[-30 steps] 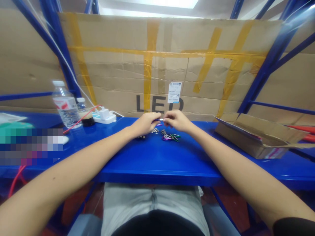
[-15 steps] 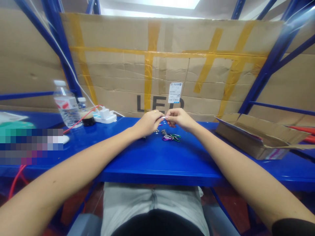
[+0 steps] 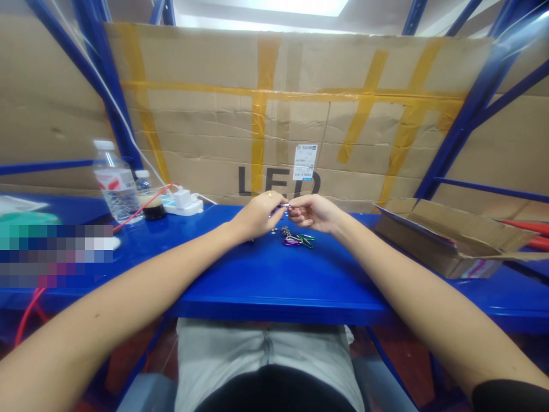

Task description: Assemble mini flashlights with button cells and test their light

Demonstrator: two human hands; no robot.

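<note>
Above the far part of the blue table (image 3: 274,280), my left hand (image 3: 257,216) and my right hand (image 3: 316,213) meet fingertip to fingertip. Both are closed in a pinch on a small silvery piece (image 3: 285,205); its exact kind is too small to make out, and fingers cover part of it. Just below the hands lie several carabiners, among them a purple carabiner (image 3: 291,242) and a green carabiner (image 3: 307,237). A little heap of small metal parts (image 3: 285,230) touches them. More tiny bits lie partly hidden beneath my left hand.
An open cardboard box (image 3: 454,257) stands at the right. On the left are a water bottle (image 3: 115,186), a smaller bottle of dark liquid (image 3: 152,209), a white power strip (image 3: 189,207) and a red cable (image 3: 32,312). A large cardboard panel (image 3: 206,131) closes off the back.
My right hand has turned slightly, its fingers now more unfolded below the pinch. The piece between the fingertips shows more silvery than white. My left hand has hardly moved.
</note>
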